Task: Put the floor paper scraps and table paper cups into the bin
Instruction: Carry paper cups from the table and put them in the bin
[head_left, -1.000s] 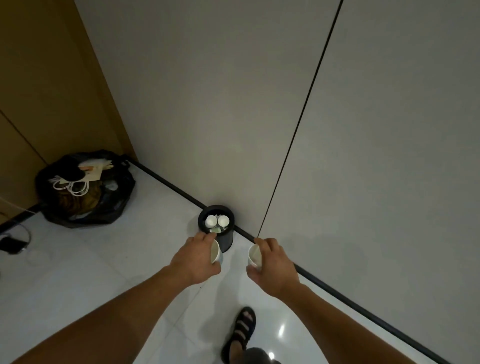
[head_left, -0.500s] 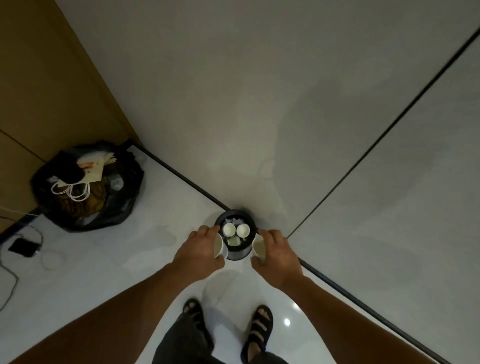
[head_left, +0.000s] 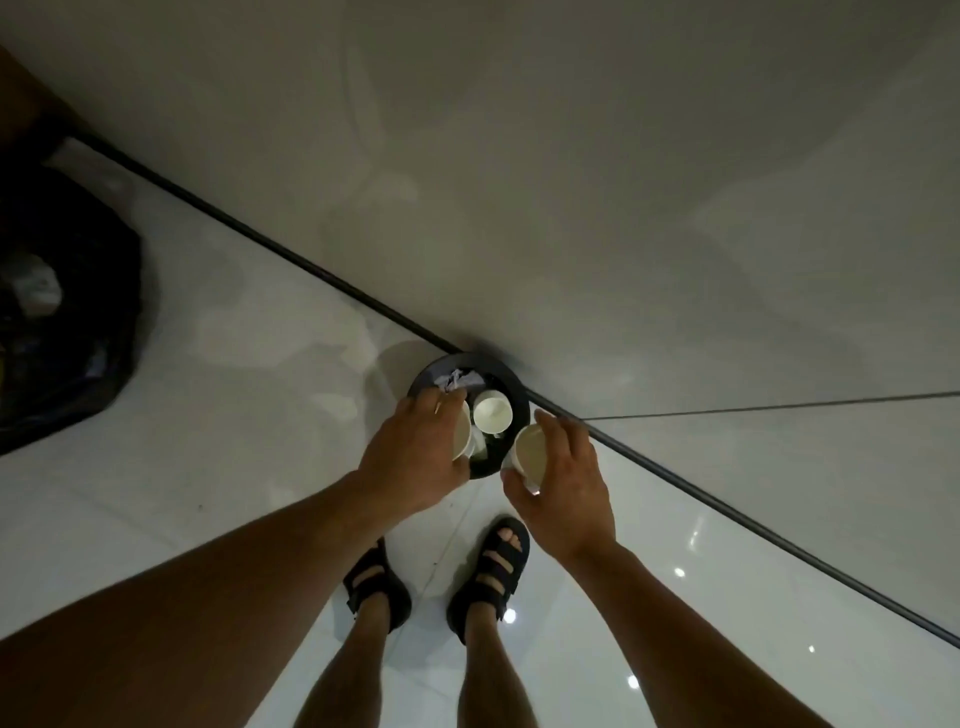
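**Both cups at the bin mouth**

Glossy white tile floor (head_left: 234, 364); pale grey wall (head_left: 571, 182); dark baseboard strip (head_left: 260, 239) at the join; black bin (head_left: 498, 366) stands on the floor against the wall; left hand (head_left: 415, 457) fingers curled round the left cup (head_left: 461, 431) over the bin mouth; right hand (head_left: 563, 488) fingers clamped on the right cup (head_left: 532, 449) at the bin's right rim; third cup (head_left: 492, 412) and crumpled scraps (head_left: 454, 379) inside; black bag (head_left: 67, 322) far left; sandals (head_left: 493, 566) below.

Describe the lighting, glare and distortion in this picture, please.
Head view: dim, soft light; small glare spots on the glossy floor, lower right; black bag at far left sinks into shadow; wide lens stretches the forearms; paper cups by the bin are readable.
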